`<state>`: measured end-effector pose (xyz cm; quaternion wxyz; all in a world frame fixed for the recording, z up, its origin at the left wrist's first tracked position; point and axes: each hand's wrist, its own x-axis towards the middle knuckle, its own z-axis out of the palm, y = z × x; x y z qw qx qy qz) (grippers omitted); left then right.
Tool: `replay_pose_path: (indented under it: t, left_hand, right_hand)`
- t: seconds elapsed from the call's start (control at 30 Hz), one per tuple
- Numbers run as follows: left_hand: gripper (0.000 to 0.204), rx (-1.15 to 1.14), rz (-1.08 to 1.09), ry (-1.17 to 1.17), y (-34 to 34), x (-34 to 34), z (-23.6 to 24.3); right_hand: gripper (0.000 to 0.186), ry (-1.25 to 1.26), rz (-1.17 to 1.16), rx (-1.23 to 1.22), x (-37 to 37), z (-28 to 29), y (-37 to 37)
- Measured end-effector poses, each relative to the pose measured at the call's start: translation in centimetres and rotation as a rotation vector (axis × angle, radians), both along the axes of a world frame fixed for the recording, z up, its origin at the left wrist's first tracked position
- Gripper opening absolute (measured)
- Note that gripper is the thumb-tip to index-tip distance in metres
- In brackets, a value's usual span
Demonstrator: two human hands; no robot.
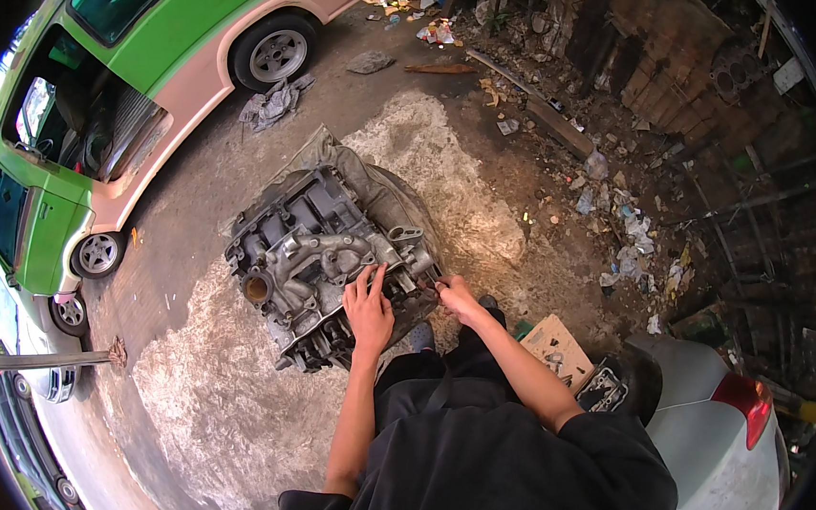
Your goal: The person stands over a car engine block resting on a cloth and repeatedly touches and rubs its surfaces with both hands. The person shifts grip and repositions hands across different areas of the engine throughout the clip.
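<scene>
Left fingers [363,285] spread on engine [308,258], grip of right fingers [445,287] unclear; cardboard [554,331] bears parts [555,362].

- This is an open-air vehicle repair yard on rough, stained ground [193,387].
- A bare metal engine [318,205] sits out in the open.
- Small metal parts [555,361] lie on cardboard [550,333].
- A green-and-pink van [184,62] and a silver car [706,447] stand nearby.
- Litter [633,258] lines one edge.

No readable text or signs.
</scene>
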<state>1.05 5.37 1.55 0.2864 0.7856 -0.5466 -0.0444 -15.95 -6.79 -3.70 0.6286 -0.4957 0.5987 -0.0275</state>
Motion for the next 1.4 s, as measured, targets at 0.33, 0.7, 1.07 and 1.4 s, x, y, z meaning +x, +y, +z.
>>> replay_pose_path:
  t: [0.33, 0.7, 1.07, 1.4]
  left_hand:
    - [0.068, 0.002, -0.001, -0.016, 0.0, 0.0, 0.0]
    - [0.069, 0.027, -0.005, -0.023, 0.0, 0.0, 0.1]
    - [0.068, 0.015, 0.002, -0.018, 0.0, -0.1, -0.1]
    - [0.067, 0.012, 0.003, -0.012, 0.0, -0.1, -0.1]
  right_hand:
    - [0.032, 0.014, -0.033, -0.197, 0.6, -2.2, 0.9]
    - [0.065, 0.157, 0.738, -0.588, 0.7, -8.1, -3.9]
    - [0.071, 0.076, 0.619, -0.573, -0.2, -7.8, -3.5]
    - [0.046, 0.058, 0.191, -0.398, -1.8, -7.9, 0.5]
